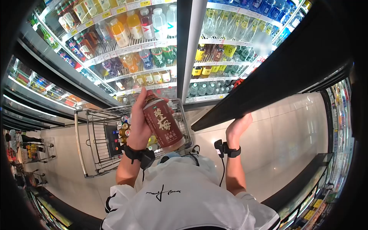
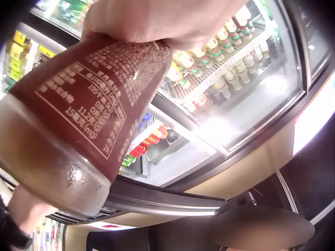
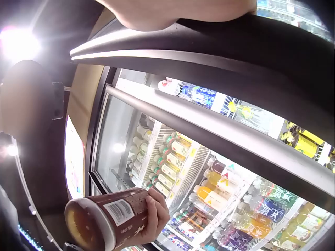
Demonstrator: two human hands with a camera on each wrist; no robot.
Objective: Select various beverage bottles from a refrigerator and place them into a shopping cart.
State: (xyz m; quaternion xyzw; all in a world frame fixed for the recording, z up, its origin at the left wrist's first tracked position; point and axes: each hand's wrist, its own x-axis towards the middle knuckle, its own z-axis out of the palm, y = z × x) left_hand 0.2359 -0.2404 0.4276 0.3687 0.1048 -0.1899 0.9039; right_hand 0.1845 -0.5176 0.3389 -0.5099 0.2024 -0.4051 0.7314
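Observation:
My left hand grips a large plum drink bottle with a dark red label and pale lettering. In the head view it is tilted, its base toward me, above the shopping cart. Its clear base and amber drink show in the left wrist view, where the bottle hangs below the hand. My right hand is at the edge of a dark cooler door that stands swung out on the right. The door hides most of its fingers. In the right wrist view, part of that hand lies against the door frame.
A wire shopping cart with cans and bottles in it stands at front left. Cooler shelves full of drink bottles face me, split by an upright post. Another cart and people are far left. Pale floor tiles lie right.

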